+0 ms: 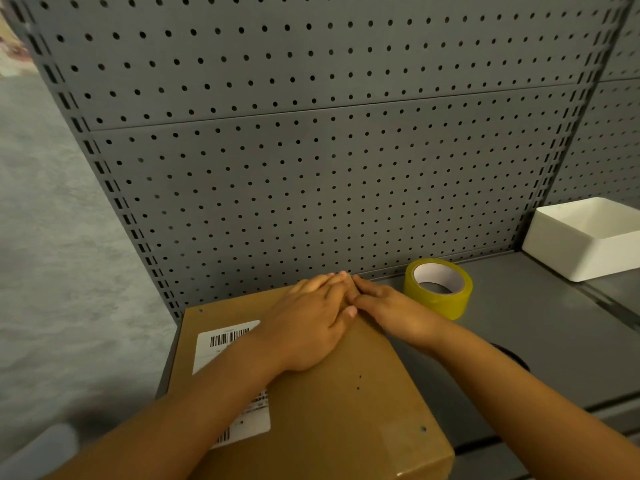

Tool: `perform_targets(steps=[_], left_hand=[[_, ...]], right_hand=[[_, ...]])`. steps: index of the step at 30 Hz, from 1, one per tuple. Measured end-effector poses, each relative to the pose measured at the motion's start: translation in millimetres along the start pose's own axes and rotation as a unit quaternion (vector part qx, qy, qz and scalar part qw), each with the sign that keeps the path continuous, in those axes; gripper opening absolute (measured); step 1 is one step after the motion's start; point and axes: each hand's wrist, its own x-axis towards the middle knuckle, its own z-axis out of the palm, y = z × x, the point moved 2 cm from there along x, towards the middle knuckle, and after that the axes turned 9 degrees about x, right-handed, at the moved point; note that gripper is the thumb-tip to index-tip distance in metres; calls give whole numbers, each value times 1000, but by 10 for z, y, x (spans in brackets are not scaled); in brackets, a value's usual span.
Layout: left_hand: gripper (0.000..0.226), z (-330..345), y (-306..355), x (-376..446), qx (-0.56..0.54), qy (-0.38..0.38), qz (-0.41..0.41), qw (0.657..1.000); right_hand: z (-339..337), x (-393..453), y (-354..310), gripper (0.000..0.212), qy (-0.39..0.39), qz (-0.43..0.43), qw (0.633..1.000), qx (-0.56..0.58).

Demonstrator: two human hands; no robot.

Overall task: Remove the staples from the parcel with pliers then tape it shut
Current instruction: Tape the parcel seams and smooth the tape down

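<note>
A grey pegboard panel (311, 150) rises behind a grey metal shelf (536, 341) and fills most of the view. On the shelf's left end, running from near the back edge to the front edge and overhanging the front a little, lies the brown cardboard parcel (346, 410), its flat top facing up and marked with a few small dark holes. A white label (228, 344) with barcodes sits on the left part of that top, partly covered by the left forearm. Toward the shelf's back right corner stands a white open-topped bin (585, 237), well apart from the parcel. The left hand (311, 320) lies palm down on the far half of the parcel, fingers straight and pressed flat, gripping nothing. The right hand (388, 306) lies flat just beside it at the parcel's far right edge, fingers extended and holding nothing, with its fingertips meeting those of the left hand near the far edge. Just beside the right hand, near the back edge of the shelf, a roll of yellow-brown tape (438, 289) rests on its side face with its white core opening upward. A dark rounded shape shows on the shelf behind the right forearm, too hidden to tell what it is.
</note>
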Motion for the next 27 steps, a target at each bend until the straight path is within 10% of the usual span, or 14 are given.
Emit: perform_targets(steps=[15, 27], left_hand=[[55, 51, -32, -6, -20, -2, 0, 1000], [53, 87, -67, 13, -50, -3, -9, 999]], right_hand=[[66, -137, 149, 26, 21, -4, 993, 118], [36, -140, 226, 52, 65, -25, 997, -13]])
